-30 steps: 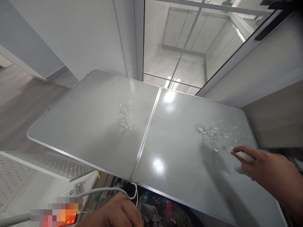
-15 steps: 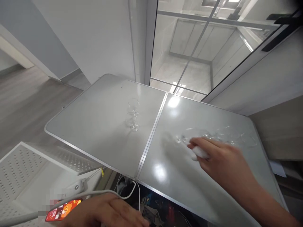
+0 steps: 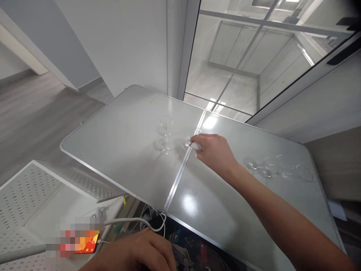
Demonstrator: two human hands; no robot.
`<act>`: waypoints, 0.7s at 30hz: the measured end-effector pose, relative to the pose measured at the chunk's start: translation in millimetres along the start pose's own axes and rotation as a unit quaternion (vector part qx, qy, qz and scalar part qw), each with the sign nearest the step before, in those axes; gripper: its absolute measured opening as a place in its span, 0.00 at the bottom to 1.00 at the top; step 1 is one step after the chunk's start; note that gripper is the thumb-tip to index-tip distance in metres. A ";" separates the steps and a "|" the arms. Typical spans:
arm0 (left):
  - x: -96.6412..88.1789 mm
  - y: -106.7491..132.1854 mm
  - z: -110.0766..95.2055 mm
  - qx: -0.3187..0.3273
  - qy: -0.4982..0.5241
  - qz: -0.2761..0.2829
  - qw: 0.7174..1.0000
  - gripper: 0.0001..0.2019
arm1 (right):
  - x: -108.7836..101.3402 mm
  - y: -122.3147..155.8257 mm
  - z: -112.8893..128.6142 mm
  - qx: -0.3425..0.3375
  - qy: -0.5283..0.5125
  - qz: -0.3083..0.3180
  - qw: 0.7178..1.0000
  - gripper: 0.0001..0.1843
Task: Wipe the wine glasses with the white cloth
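My right hand (image 3: 212, 151) reaches over the grey folding table (image 3: 113, 146), its fingers closed on a small clear stemmed glass (image 3: 194, 136) near the table's middle seam. Just left of it stand two clear stemmed glasses (image 3: 165, 135), one behind the other. Several more clear glasses (image 3: 279, 169) lie on their sides at the table's right end. My left hand (image 3: 141, 252) rests low at the bottom edge, below the table's front rim, fingers curled downward over something hidden.
A white perforated shelf unit (image 3: 42, 195) stands at the lower left, with a white cable (image 3: 135, 222) and a phone with an orange screen (image 3: 84, 242) by it. Glass partition and white wall rise behind the table. Wooden floor lies to the left.
My right hand has travelled left from the lying glasses at the right end to the middle seam, carrying one glass. The view has shifted slightly. My left hand stays low.
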State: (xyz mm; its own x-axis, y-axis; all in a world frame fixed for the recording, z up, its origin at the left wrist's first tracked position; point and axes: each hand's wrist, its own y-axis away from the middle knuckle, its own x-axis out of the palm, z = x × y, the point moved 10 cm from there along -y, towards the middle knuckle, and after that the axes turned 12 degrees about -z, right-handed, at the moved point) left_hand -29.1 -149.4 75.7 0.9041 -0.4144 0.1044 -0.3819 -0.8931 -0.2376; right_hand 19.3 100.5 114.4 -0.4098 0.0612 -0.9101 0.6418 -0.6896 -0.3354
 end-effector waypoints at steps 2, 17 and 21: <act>-0.2 -1.1 0.5 0.003 0.003 -0.006 1.000 0.12 | 15.4 -10.3 1.6 -0.002 -0.004 0.009 1.000 0.19; -11.0 8.0 1.4 -0.094 0.071 0.072 0.990 0.24 | 68.7 -47.2 1.8 -0.010 -0.017 0.062 0.998 0.22; -23.2 30.2 6.0 -0.125 0.125 0.153 0.972 0.31 | 68.7 -50.1 6.9 -0.014 0.000 0.084 0.996 0.25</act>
State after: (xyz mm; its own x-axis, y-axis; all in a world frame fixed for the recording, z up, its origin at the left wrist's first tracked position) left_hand -60.4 -165.7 60.2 0.6778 -0.6687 0.3055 -0.6886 -0.7231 -0.0550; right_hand -45.5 134.2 70.4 -0.2959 -0.0535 -0.9537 0.7196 -0.6691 -0.1857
